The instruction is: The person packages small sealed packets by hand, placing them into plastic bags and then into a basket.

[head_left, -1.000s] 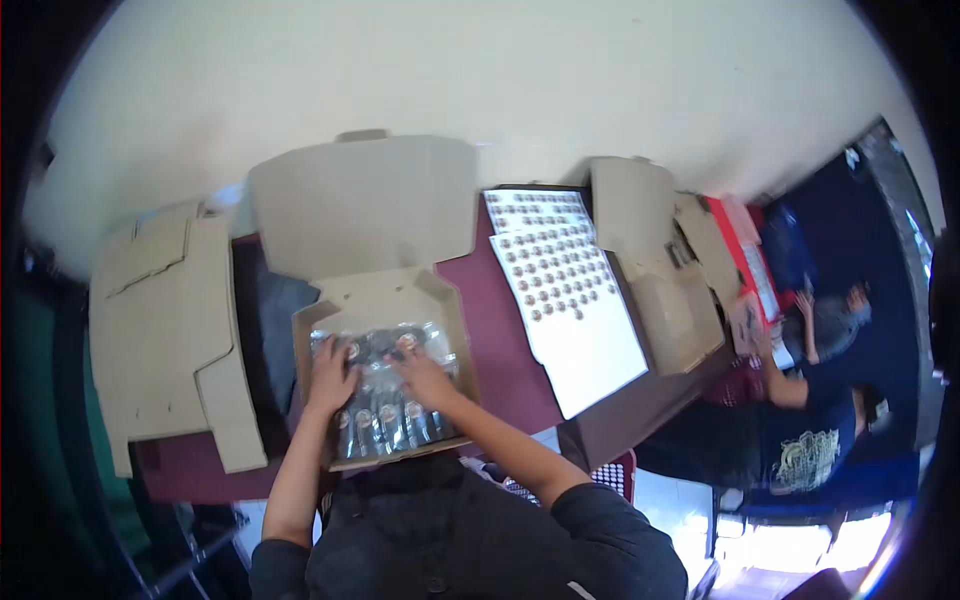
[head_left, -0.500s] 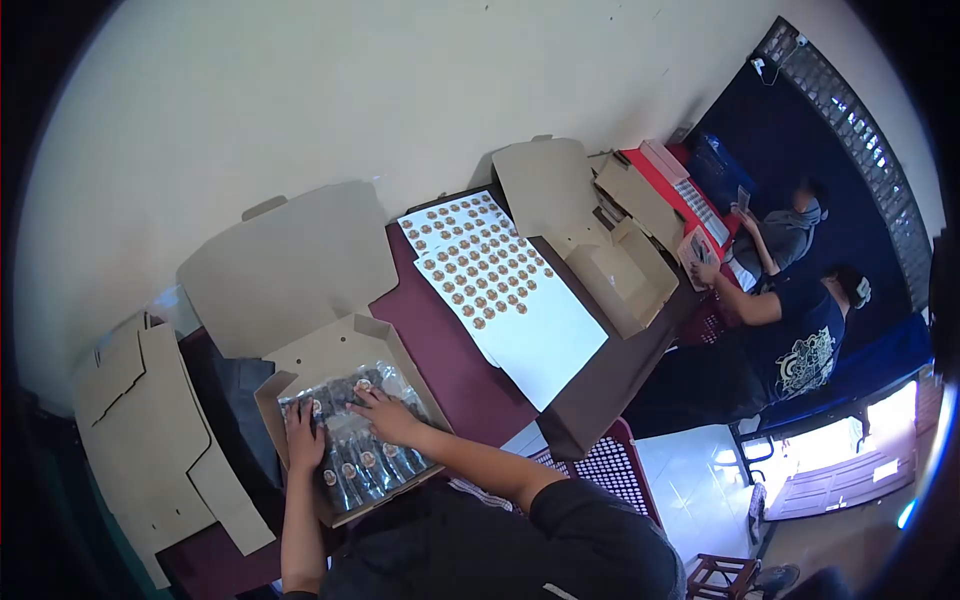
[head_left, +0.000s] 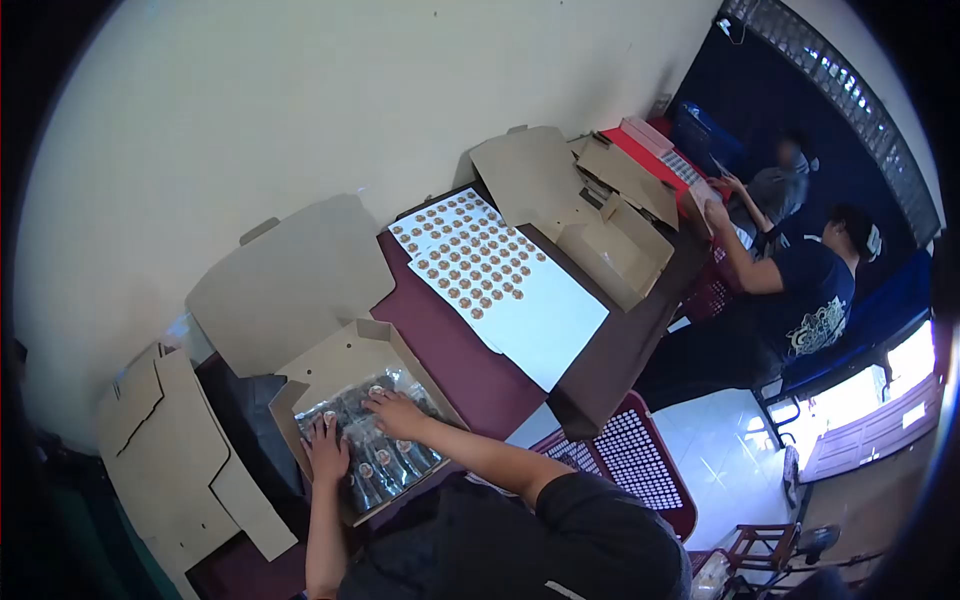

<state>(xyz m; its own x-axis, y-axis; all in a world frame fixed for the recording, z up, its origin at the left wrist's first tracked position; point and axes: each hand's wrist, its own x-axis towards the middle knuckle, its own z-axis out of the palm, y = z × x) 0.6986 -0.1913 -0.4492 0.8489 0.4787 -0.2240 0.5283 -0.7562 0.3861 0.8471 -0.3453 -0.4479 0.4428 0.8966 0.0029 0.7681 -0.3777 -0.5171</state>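
An open cardboard box (head_left: 365, 338) with its lid raised stands in front of me. Inside lie clear plastic packets (head_left: 397, 465) with dark contents and round brown stickers. My left hand (head_left: 326, 452) rests on the packets at the box's left side, fingers spread. On the packets further right lies my right hand (head_left: 397, 414), its fingers apart, near a round sticker. Neither hand grips anything that I can make out. White sheets (head_left: 555, 335) with rows of round brown stickers lie on the table to the right of the box.
Flattened cardboard (head_left: 170, 450) lies at the left. Another open cardboard box (head_left: 620, 250) stands beyond the sheets. Two people sit at the right, near a red-covered surface (head_left: 640, 152). A maroon plastic chair (head_left: 640, 465) is beside the table.
The whole view has shifted and turned slightly. My left hand's fingers have moved a little on the packets, while my right hand stays on them. The nearer person's head has turned.
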